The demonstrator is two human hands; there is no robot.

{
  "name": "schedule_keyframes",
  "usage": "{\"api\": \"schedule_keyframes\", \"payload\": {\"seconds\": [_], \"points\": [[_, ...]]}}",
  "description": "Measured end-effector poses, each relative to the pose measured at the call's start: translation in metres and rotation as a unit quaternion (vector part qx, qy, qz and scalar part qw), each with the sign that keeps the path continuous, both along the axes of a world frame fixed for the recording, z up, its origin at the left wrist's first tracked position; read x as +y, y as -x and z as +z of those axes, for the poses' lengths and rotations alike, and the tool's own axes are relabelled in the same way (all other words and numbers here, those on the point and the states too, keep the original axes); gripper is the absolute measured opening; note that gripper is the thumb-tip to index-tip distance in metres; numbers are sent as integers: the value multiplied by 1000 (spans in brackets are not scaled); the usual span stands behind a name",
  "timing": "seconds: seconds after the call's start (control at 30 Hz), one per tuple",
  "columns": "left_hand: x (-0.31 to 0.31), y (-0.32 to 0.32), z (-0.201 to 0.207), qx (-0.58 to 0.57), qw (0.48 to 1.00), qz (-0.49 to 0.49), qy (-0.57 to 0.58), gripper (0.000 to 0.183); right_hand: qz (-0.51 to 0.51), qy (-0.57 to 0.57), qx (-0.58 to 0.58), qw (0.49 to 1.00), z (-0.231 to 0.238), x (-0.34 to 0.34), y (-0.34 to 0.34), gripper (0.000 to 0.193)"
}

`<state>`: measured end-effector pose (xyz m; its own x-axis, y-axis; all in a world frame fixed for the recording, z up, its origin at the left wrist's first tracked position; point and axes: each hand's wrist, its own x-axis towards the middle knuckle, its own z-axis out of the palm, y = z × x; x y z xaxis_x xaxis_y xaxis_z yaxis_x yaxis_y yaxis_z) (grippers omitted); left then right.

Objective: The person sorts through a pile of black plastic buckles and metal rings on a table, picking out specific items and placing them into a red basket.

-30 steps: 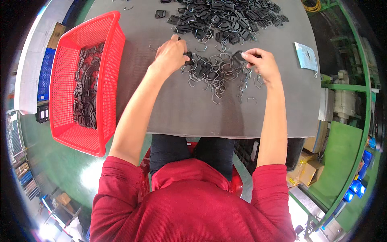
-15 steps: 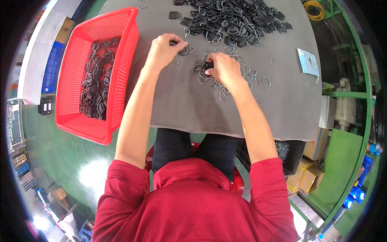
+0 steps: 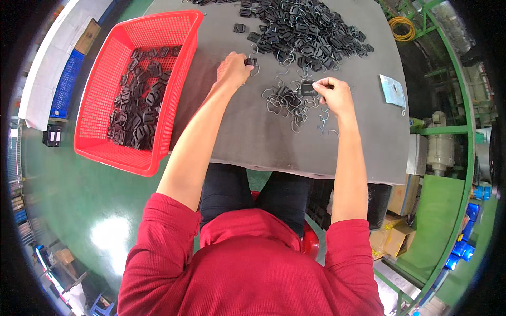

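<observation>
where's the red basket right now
In the head view the red basket sits at the table's left edge, left of the left hand, holding black parts.

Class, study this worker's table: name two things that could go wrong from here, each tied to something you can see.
1. The loose wire clips lie tangled under the right hand; lifting one may drag others along.
2. The red basket overhangs the grey table edge; a nudge from the left hand or its arm could perhaps tip it.

baskets: 1 red basket (image 3: pixel 174 87) | hands: 2 | black buckles: too many to count
</observation>
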<state>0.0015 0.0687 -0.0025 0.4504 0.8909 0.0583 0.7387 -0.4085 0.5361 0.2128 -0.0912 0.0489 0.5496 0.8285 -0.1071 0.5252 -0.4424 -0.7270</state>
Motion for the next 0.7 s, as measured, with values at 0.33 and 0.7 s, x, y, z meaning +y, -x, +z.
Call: {"api": "schedule_keyframes", "payload": {"seconds": [0.33,0.7], "points": [[-82,146,159,8,968,169,-184,25,216,-228,43,949,87,101,207,22],[-76,109,140,-136,963,94,-215,13,147,-206,-84,964,29,54,157,17]]}}
